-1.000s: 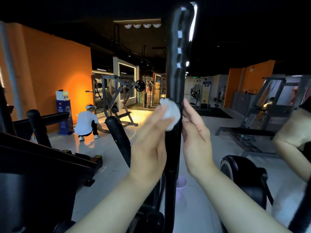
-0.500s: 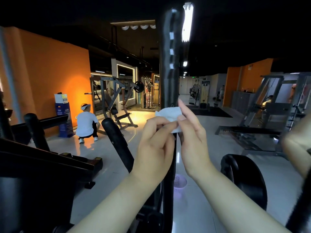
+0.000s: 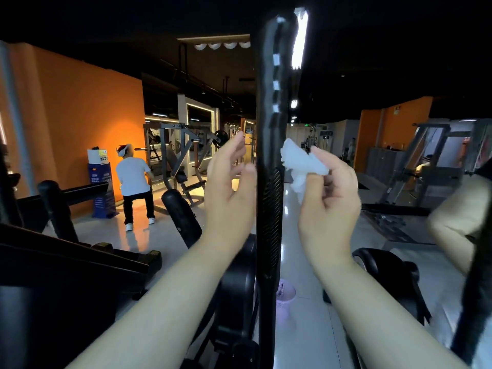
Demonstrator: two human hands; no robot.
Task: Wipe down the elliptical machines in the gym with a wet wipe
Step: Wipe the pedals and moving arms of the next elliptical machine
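Black elliptical handlebar post upright, centre frame. Left hand just left of post, fingers straight and spread, holding nothing; thumb at the post's edge, contact unclear. Right hand just right of post, fingers curled, pinching crumpled white wet wipe, wipe's edge beside post. Small purple basket on floor below.

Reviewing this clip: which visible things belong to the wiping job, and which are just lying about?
Job: wet wipe, pinched by the right hand; elliptical handlebar; left hand, open beside it.
Lying about: weight machine; blue stand; person in white shirt.
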